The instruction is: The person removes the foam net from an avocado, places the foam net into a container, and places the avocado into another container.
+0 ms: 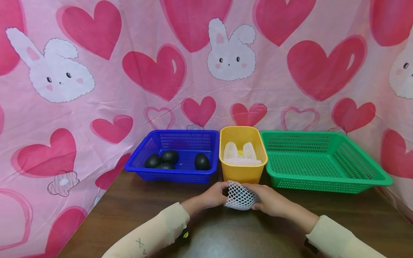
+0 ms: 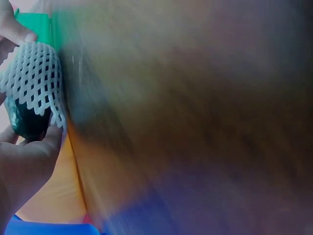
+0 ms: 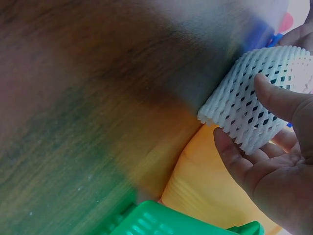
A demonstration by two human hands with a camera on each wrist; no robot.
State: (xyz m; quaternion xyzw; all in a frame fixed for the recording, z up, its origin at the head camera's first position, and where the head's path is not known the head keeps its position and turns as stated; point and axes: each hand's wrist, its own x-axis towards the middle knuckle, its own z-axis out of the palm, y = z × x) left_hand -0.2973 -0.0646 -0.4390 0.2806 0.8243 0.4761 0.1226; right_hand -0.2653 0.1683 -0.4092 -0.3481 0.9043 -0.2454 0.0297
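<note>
A white foam net sleeve [image 1: 240,197] is partly over a dark avocado [image 2: 29,120] above the table, in front of the yellow bin. From the left, my left hand [image 1: 214,195] grips the avocado's bare end, thumb and fingers around it in the left wrist view. On the other side my right hand [image 1: 272,200] holds the sleeve, its thumb on one side and fingers beneath, as the right wrist view shows. Mesh hides most of the avocado.
Several avocados [image 1: 202,162] lie in a blue basket [image 1: 180,175] at the left. The yellow bin [image 1: 242,173] in the middle contains more foam sleeves [image 1: 250,150]. To its right stands a green basket [image 1: 322,183]. A heart-patterned cloth [image 1: 200,86] hangs behind the wooden table [image 1: 219,236].
</note>
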